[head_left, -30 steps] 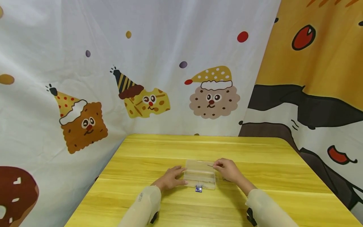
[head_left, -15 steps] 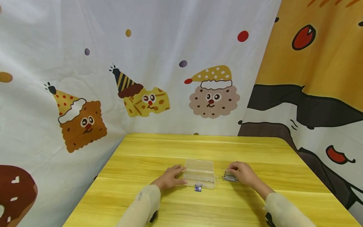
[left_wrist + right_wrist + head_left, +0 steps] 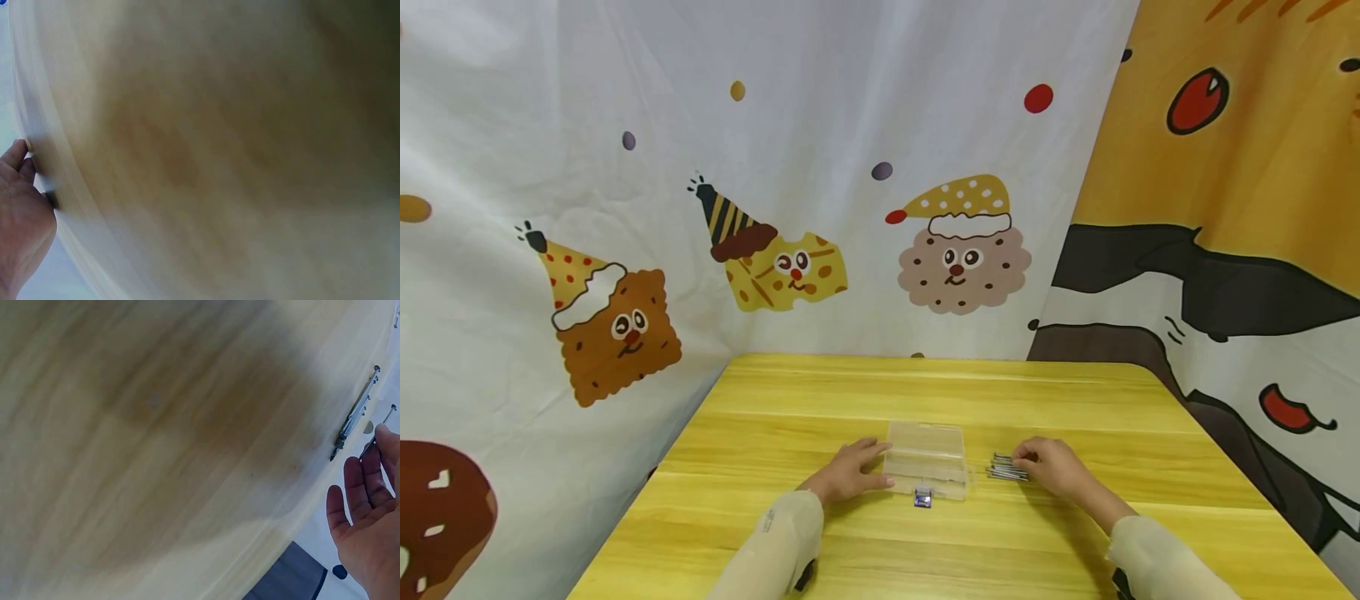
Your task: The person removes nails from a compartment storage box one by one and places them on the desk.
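Right hand [image 3: 1056, 467] is clamped on a thin metal nail [image 3: 389, 417], thumb and fingertips pinching it together, its head jutting past the thumb in the right wrist view; the other fingers of that hand are bent and hold nothing that shows. Just beside those fingertips, on the side toward the left hand, a small heap of nails [image 3: 1006, 472] lies on the table [image 3: 910, 546], most of them side by side; they are too small to count surely.

Left hand [image 3: 850, 472] has its fingers and thumb apart, resting at the near side of a see-through plastic box [image 3: 925, 440]; thumb by the box's lower corner, fingertips higher along the same edge. The box lies between the two hands, nearer the left, its lid folded back away from the person; what lies inside is too faint to tell. A blue tag [image 3: 922, 498] sits at the box's front edge, to the right of the left thumb.

Pale sleeves [image 3: 778, 533] cover both forearms behind the hands; beyond both hands, past the table's far edge, hangs a curtain [image 3: 820, 125] printed with biscuits and cheese in party hats; the left wrist view is mostly blurred tabletop.
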Demonstrator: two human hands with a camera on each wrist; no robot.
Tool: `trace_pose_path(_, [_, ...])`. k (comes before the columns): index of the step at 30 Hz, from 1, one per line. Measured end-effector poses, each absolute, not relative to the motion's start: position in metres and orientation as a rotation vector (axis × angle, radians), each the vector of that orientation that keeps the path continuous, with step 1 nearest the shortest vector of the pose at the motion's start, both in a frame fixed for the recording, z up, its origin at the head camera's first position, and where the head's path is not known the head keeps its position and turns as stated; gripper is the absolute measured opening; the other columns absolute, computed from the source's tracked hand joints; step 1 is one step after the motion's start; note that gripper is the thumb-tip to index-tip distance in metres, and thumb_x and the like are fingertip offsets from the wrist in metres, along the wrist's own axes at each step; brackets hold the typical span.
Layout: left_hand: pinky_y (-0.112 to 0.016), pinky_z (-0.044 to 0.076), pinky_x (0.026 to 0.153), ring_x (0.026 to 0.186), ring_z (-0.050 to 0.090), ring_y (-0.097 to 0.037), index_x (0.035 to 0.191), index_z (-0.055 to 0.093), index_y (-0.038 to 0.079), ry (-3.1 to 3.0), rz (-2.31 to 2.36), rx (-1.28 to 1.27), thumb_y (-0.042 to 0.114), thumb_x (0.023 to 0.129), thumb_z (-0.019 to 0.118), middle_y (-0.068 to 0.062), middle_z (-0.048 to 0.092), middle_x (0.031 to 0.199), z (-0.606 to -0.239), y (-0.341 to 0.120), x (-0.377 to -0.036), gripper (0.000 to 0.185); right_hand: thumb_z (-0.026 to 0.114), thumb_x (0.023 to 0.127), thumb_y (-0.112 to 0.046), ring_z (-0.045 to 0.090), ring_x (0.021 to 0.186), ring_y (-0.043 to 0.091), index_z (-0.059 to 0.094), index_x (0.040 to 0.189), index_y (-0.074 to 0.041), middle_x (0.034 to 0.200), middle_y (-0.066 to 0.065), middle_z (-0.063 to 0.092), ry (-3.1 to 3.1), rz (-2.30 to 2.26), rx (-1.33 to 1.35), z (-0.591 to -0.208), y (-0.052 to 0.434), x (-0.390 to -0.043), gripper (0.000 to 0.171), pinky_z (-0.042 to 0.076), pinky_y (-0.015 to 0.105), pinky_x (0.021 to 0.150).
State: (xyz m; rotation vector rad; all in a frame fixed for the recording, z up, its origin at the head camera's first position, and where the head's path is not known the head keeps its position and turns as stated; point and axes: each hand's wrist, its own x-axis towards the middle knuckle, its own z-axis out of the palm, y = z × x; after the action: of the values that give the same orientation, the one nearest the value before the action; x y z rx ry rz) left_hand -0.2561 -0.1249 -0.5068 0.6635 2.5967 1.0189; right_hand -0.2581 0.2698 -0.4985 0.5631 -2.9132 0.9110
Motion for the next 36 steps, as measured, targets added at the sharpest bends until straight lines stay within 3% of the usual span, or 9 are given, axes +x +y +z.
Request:
trace_pose_path(19, [-0.068,0.013,0.112,0.145,0.016,-0.048,0.154,0.038,0.015,2.596,1.02,0.663,0.044,0.095,0.066,-0.021,0.024,0.16,-0.5088,-0.1256,-0.2562,0.072,0.07,0.094,-0.017,0.055,0.075,0.01,0.072,0.089,-0.011,0.088,-0.005,0.064,-2.936,0.928,0.521,-0.4991,0.2714,-0.2566,0.008,0.048,0.029,0.064])
trace_pose_path(36, [-0.068,0.011,0.112,0.145,0.015,-0.048,0.154,0.039,0.014,2.588,1.041,0.65,0.042,0.095,0.067,-0.021,0.024,0.16,-0.5035,-0.1253,-0.2521,0.071,0.069,0.094,-0.016,0.06,0.082,0.011,0.074,0.098,-0.012,0.093,-0.006,0.066,-2.923,0.923,0.518,-0.4956,0.2657,-0.2607,0.008,0.051,0.032,0.07])
